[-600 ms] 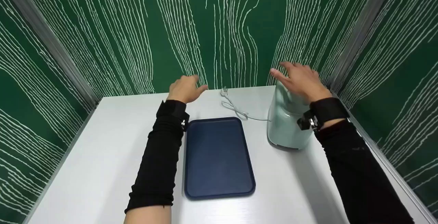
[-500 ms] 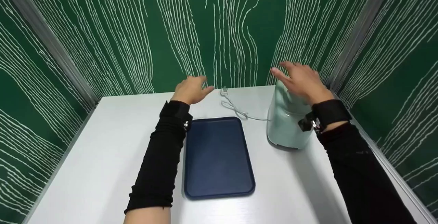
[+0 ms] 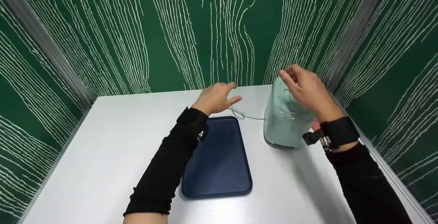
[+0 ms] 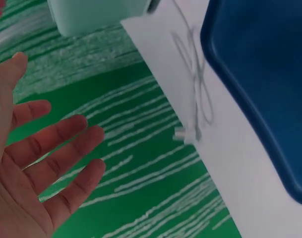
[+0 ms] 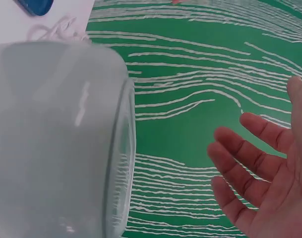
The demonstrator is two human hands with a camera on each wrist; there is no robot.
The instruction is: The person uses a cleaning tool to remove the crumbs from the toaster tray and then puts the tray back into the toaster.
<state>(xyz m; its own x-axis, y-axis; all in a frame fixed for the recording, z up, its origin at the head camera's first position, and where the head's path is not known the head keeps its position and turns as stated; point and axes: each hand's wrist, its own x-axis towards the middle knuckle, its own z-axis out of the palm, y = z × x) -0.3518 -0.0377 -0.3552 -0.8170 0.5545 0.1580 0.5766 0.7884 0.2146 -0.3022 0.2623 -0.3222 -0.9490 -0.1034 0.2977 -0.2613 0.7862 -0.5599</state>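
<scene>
A pale green, rounded appliance (image 3: pixel 285 124) with a smooth top stands upright at the right of the table. My right hand (image 3: pixel 309 89) hovers above it, fingers loosely bent and nothing in them; the right wrist view shows a gap between the fingers (image 5: pixel 250 153) and the appliance's top edge. My left hand (image 3: pixel 215 98) is held over the table behind the dark blue tray (image 3: pixel 226 159), fingers spread and holding nothing. From the appliance a white cord (image 4: pixel 195 74) runs to a plug (image 4: pixel 187 135) near the table's back edge; my left hand hides the plug in the head view.
The white table (image 3: pixel 113 148) meets green walls (image 3: pixel 171 39) with white wavy lines at the back and sides. A small pinkish-red thing (image 3: pixel 315 125) shows beside the appliance, mostly hidden by my right wrist.
My left hand has moved right, from behind the tray's left corner toward the cord. My right hand has shifted slightly right and down, its fingers more bent, uncovering more of the appliance's top.
</scene>
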